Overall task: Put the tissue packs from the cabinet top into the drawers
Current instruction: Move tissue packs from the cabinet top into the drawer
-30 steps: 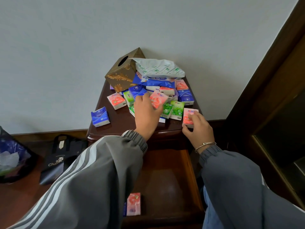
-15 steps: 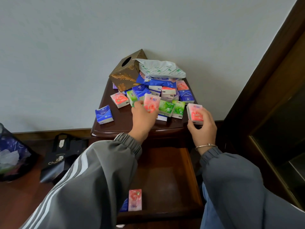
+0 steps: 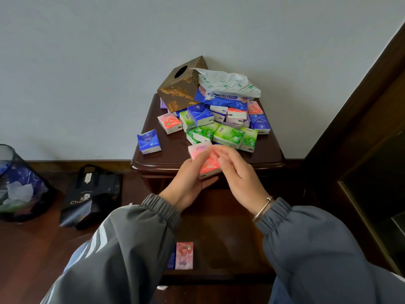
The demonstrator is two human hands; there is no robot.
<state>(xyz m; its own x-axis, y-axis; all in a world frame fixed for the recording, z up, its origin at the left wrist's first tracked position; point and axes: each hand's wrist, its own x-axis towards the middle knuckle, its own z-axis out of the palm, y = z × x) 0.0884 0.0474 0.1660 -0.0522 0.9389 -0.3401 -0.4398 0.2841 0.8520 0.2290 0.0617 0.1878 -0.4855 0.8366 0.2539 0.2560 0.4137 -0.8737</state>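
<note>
Just above the cabinet's front edge, both hands meet on pink tissue packs [image 3: 205, 160]. My left hand [image 3: 188, 185] grips them from below and the left. My right hand [image 3: 238, 178] holds their right side with curled fingers; the fingertips are blurred. Behind them on the dark wooden cabinet top [image 3: 153, 160] lies a pile of several green packs [image 3: 228, 134], blue and pink packs, plus one blue pack [image 3: 149, 141] apart at the left. The open drawer [image 3: 230, 242] below my wrists holds a pink pack [image 3: 184, 255] with a blue pack [image 3: 171, 260] beside it.
A gold tissue box [image 3: 179, 88] and a white-green soft tissue bag [image 3: 228, 84] sit at the back of the cabinet against the wall. A mesh waste bin [image 3: 17, 183] and a black bag [image 3: 92, 194] stand on the floor at left. Dark wooden furniture [image 3: 361, 128] rises at right.
Each hand lifted a pink pack off the cabinet top. The hands then came together in front of the cabinet edge, so the packs are now held between them.
</note>
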